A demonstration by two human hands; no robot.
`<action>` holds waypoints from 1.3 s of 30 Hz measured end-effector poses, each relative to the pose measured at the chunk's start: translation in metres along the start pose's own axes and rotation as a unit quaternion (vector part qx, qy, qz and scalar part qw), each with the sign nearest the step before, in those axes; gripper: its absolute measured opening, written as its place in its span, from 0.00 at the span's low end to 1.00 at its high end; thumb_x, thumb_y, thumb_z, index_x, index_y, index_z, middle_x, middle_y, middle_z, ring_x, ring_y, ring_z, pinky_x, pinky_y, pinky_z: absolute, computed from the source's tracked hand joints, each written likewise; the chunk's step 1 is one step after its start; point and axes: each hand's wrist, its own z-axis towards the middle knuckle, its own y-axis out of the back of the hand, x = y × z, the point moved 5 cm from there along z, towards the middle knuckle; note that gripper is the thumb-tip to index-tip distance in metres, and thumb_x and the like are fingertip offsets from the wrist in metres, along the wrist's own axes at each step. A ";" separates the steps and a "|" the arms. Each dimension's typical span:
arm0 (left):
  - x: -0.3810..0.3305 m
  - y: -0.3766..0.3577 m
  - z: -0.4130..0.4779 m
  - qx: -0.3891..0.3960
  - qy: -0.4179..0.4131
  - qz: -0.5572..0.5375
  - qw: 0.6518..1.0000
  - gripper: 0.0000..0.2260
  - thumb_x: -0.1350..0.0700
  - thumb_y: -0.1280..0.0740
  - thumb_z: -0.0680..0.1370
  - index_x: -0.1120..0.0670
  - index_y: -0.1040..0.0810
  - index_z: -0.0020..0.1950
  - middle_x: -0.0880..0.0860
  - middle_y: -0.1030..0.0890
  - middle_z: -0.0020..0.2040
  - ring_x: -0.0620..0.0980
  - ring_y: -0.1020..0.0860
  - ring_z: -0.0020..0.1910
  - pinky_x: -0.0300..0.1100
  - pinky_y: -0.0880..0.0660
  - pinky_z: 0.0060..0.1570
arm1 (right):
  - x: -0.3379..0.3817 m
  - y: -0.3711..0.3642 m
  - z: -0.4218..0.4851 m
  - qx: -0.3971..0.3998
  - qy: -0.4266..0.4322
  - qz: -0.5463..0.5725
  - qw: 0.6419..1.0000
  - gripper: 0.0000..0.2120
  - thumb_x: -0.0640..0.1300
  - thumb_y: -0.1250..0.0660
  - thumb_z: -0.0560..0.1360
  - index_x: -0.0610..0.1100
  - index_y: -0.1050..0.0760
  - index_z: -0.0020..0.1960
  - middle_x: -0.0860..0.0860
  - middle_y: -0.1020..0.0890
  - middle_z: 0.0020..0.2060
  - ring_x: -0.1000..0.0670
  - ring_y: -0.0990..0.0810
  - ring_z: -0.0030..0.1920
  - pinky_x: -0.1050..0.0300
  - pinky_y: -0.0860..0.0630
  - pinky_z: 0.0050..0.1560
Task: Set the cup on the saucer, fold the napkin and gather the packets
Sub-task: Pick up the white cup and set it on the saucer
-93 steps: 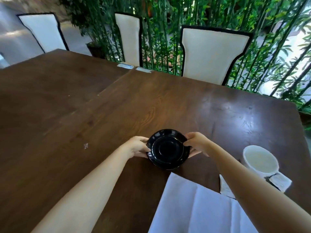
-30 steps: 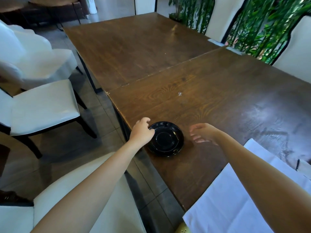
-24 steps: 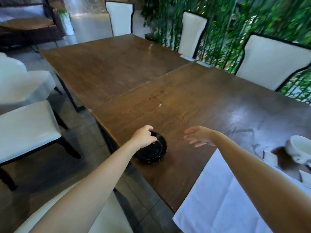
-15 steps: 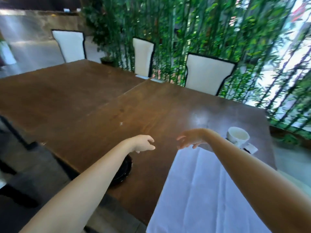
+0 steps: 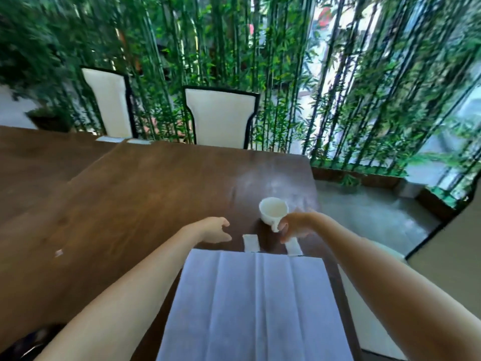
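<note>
A white cup (image 5: 273, 210) stands upright on the brown table (image 5: 145, 194), toward its right end. My right hand (image 5: 296, 226) is beside the cup's handle, its curled fingers at the handle without clearly closing on it. Two white packets (image 5: 251, 243) (image 5: 293, 246) lie flat between the cup and the napkin. The white napkin (image 5: 255, 303) is spread open and creased in front of me. My left hand (image 5: 212, 229) hovers open over the table, left of the packets. The black saucer (image 5: 24, 345) shows only as a dark blurred edge at the bottom left.
Two white chairs with black frames (image 5: 220, 117) (image 5: 110, 105) stand at the table's far side before a bamboo screen. The table's right edge is just past the cup. A white chair seat (image 5: 369, 308) is below it on the right. A small pale scrap (image 5: 58, 252) lies at the left.
My view has swung right from the saucer to the cup. My left hand has let go of the saucer. My right hand has reached forward to the cup's handle.
</note>
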 end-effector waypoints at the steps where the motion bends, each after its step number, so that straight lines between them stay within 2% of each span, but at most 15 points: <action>1: -0.007 -0.002 0.016 0.002 -0.002 0.006 1.000 0.26 0.49 0.37 0.77 0.52 0.38 0.73 0.54 0.32 0.71 0.55 0.31 0.68 0.45 0.33 0.64 | -0.015 0.002 0.010 -0.015 0.002 0.002 1.000 0.23 0.47 0.31 0.72 0.44 0.28 0.66 0.44 0.23 0.63 0.41 0.23 0.60 0.48 0.24 0.61; 4: -0.025 -0.012 0.063 0.005 -0.008 0.022 1.000 0.28 0.48 0.37 0.77 0.53 0.41 0.74 0.56 0.34 0.73 0.55 0.33 0.70 0.47 0.34 0.65 | -0.054 0.002 0.041 -0.045 -0.002 0.023 0.999 0.23 0.45 0.31 0.72 0.44 0.28 0.66 0.45 0.23 0.63 0.43 0.24 0.62 0.51 0.27 0.63; 8: -0.036 -0.031 0.118 0.008 -0.007 0.034 0.999 0.32 0.47 0.36 0.76 0.54 0.46 0.75 0.56 0.40 0.76 0.56 0.40 0.73 0.50 0.37 0.69 | -0.099 -0.008 0.083 -0.081 -0.029 0.075 0.993 0.34 0.45 0.28 0.70 0.43 0.37 0.72 0.45 0.29 0.69 0.43 0.30 0.68 0.54 0.31 0.64; 11: -0.036 -0.045 0.152 -0.002 -0.005 0.046 0.999 0.35 0.46 0.36 0.76 0.56 0.48 0.76 0.56 0.44 0.77 0.56 0.45 0.75 0.52 0.41 0.72 | -0.119 -0.014 0.113 -0.115 -0.012 0.115 0.987 0.33 0.44 0.27 0.68 0.44 0.35 0.71 0.46 0.27 0.67 0.43 0.28 0.65 0.54 0.30 0.60; 14: -0.033 -0.055 0.179 -0.031 -0.008 0.075 0.997 0.38 0.42 0.35 0.74 0.56 0.49 0.76 0.56 0.47 0.78 0.55 0.50 0.76 0.52 0.48 0.74 | -0.132 -0.012 0.141 -0.135 0.020 0.163 0.977 0.30 0.42 0.27 0.68 0.41 0.33 0.68 0.47 0.26 0.63 0.46 0.28 0.63 0.54 0.31 0.59; 16: -0.031 -0.061 0.194 -0.046 -0.019 0.074 0.996 0.41 0.40 0.34 0.73 0.55 0.52 0.76 0.55 0.50 0.78 0.54 0.54 0.77 0.52 0.54 0.75 | -0.138 -0.011 0.157 -0.133 0.036 0.205 0.969 0.34 0.42 0.27 0.69 0.40 0.37 0.71 0.50 0.27 0.62 0.49 0.29 0.62 0.57 0.33 0.60; 19: -0.030 -0.068 0.213 -0.054 -0.052 0.036 0.997 0.46 0.39 0.32 0.70 0.55 0.56 0.77 0.54 0.55 0.78 0.51 0.58 0.77 0.49 0.59 0.75 | -0.139 -0.012 0.178 -0.113 0.067 0.260 0.957 0.43 0.42 0.26 0.69 0.44 0.46 0.76 0.48 0.36 0.72 0.48 0.36 0.72 0.56 0.38 0.69; 22: -0.031 -0.071 0.226 -0.057 -0.087 -0.073 0.992 0.50 0.41 0.28 0.68 0.52 0.58 0.76 0.51 0.56 0.78 0.47 0.60 0.76 0.46 0.59 0.74 | -0.135 -0.013 0.195 -0.086 0.108 0.297 0.945 0.47 0.43 0.25 0.68 0.49 0.52 0.77 0.51 0.45 0.76 0.51 0.49 0.77 0.57 0.46 0.72; 25: -0.030 -0.072 0.234 -0.064 -0.115 -0.154 0.979 0.52 0.44 0.24 0.64 0.48 0.57 0.76 0.47 0.54 0.78 0.43 0.59 0.75 0.45 0.55 0.74 | -0.127 -0.015 0.207 -0.054 0.159 0.299 0.939 0.51 0.43 0.24 0.68 0.53 0.56 0.77 0.56 0.53 0.77 0.58 0.61 0.75 0.55 0.53 0.74; 28: -0.030 -0.074 0.239 -0.054 -0.129 -0.205 0.969 0.51 0.45 0.22 0.62 0.41 0.53 0.75 0.45 0.51 0.78 0.41 0.55 0.75 0.45 0.50 0.74 | -0.120 -0.020 0.215 -0.023 0.203 0.286 0.936 0.53 0.42 0.24 0.67 0.57 0.59 0.76 0.63 0.53 0.74 0.64 0.63 0.72 0.60 0.58 0.72; 30: -0.034 -0.074 0.240 -0.053 -0.142 -0.241 0.959 0.47 0.46 0.21 0.61 0.36 0.46 0.71 0.44 0.41 0.76 0.42 0.45 0.75 0.48 0.44 0.74 | -0.119 -0.021 0.219 -0.014 0.214 0.289 0.933 0.54 0.42 0.24 0.66 0.59 0.60 0.75 0.67 0.53 0.71 0.66 0.63 0.71 0.61 0.58 0.71; 32: -0.038 -0.073 0.241 -0.064 -0.149 -0.266 0.950 0.43 0.45 0.21 0.60 0.34 0.41 0.69 0.36 0.31 0.68 0.37 0.34 0.68 0.48 0.38 0.71 | -0.120 -0.022 0.221 -0.011 0.219 0.293 0.931 0.54 0.42 0.24 0.66 0.59 0.59 0.75 0.68 0.54 0.69 0.66 0.63 0.71 0.60 0.57 0.71; 33: -0.039 -0.074 0.241 -0.067 -0.149 -0.278 0.947 0.43 0.46 0.20 0.60 0.34 0.40 0.68 0.33 0.30 0.65 0.34 0.32 0.65 0.46 0.35 0.69 | -0.120 -0.021 0.221 -0.011 0.222 0.293 0.930 0.54 0.42 0.24 0.66 0.59 0.59 0.75 0.68 0.54 0.70 0.66 0.63 0.71 0.60 0.57 0.71; 37: -0.039 -0.074 0.238 -0.075 -0.149 -0.318 0.933 0.42 0.48 0.20 0.60 0.33 0.38 0.67 0.29 0.29 0.62 0.30 0.31 0.62 0.29 0.31 0.56 | -0.116 -0.015 0.216 -0.014 0.231 0.288 0.929 0.52 0.42 0.23 0.66 0.59 0.55 0.76 0.64 0.50 0.75 0.62 0.58 0.75 0.55 0.53 0.75; 39: -0.040 -0.070 0.233 -0.084 -0.153 -0.333 0.927 0.41 0.48 0.20 0.60 0.33 0.38 0.67 0.28 0.29 0.61 0.30 0.31 0.62 0.24 0.30 0.51 | -0.112 -0.007 0.210 -0.007 0.242 0.299 0.923 0.49 0.41 0.23 0.65 0.64 0.50 0.73 0.63 0.41 0.73 0.61 0.45 0.74 0.56 0.43 0.74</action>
